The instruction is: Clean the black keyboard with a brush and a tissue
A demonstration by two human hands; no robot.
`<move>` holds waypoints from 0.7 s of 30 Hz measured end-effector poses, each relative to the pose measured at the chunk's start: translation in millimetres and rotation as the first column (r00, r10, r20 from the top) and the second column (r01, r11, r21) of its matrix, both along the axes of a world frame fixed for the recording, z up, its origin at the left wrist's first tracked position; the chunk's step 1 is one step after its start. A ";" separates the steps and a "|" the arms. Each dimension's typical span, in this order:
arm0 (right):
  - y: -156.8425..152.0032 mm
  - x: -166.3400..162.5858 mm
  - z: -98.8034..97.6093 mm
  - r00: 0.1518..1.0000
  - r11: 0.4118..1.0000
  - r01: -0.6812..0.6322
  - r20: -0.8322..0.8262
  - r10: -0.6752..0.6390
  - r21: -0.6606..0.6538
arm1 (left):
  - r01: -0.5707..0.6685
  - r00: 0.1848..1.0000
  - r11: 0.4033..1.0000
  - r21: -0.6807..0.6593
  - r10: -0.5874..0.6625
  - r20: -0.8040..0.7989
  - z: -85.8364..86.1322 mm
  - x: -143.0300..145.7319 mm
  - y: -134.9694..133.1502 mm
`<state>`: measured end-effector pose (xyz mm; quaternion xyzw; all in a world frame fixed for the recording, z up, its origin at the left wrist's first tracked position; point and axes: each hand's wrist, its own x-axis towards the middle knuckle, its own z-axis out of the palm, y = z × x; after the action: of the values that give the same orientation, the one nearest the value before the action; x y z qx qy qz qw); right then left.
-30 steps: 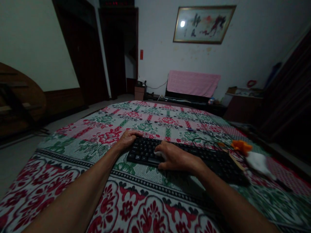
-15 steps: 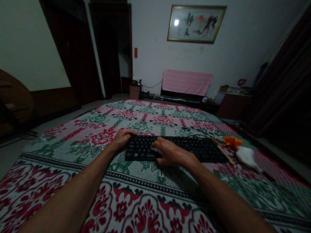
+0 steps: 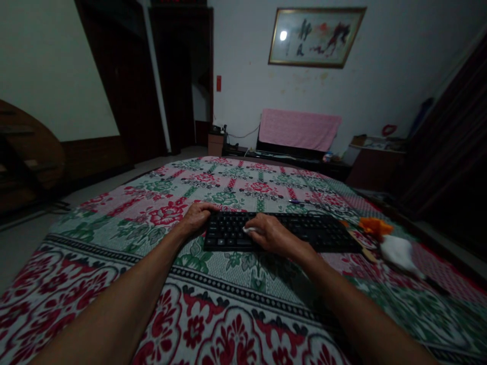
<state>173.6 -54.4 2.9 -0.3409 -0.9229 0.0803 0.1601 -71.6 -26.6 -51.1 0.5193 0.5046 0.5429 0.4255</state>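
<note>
A black keyboard (image 3: pixel 323 234) lies across the patterned cloth in front of me. At its far left corner, my left hand (image 3: pixel 197 217) is closed on the edge, thumb stretched along the back side. My right hand (image 3: pixel 272 233) rests over the left-middle keys, its fingers bent around a small white wad (image 3: pixel 249 230), which looks like tissue or cloth. The wad presses on the keys, and most of it is hidden under the fingers. To the right of the keyboard lie a crumpled orange cloth (image 3: pixel 375 227) and a white, soft-looking head on a dark handle (image 3: pixel 397 252).
A flat wooden stick (image 3: pixel 368 252) lies by the keyboard's right end. Behind the keyboard are a purple pen (image 3: pixel 296 202) and a dark cable. The red, green and white cloth (image 3: pixel 228 294) covers the whole surface. A pink towel (image 3: pixel 299 129) hangs by the far wall.
The whole view has shifted slightly, so everything appears farther right. My right hand has moved a little with the white wad over the keys. My left hand stays at the keyboard's corner.
</note>
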 end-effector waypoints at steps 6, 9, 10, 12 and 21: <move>-7.2 -1.3 7.1 0.998 0.999 0.041 0.047 -0.039 -0.035 | 0.005 1.000 1.000 0.020 -0.006 0.021 -3.3 -0.7 2.3; -5.2 5.3 13.5 1.000 0.988 0.013 -0.017 -0.015 -0.155 | -0.008 0.999 1.000 0.019 0.007 0.034 -1.2 0.7 1.1; -2.8 7.0 13.9 0.996 0.990 0.041 -0.071 -0.051 -0.134 | -0.014 0.999 1.000 0.013 0.013 0.041 -0.3 1.3 0.7; 4.1 8.5 11.1 0.971 0.987 0.146 -0.180 -0.156 -0.065 | -0.015 0.998 1.000 -0.003 0.015 0.062 1.5 2.6 -0.3; 10.0 -0.4 -7.5 0.992 0.991 0.123 -0.038 -0.121 0.047 | -0.013 0.997 1.000 -0.002 0.013 0.076 4.9 6.4 -3.9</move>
<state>173.3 -44.4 -4.6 -0.3911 -0.8991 0.0535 0.1893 -65.2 -30.5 -46.2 0.4946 0.4921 0.5645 0.4412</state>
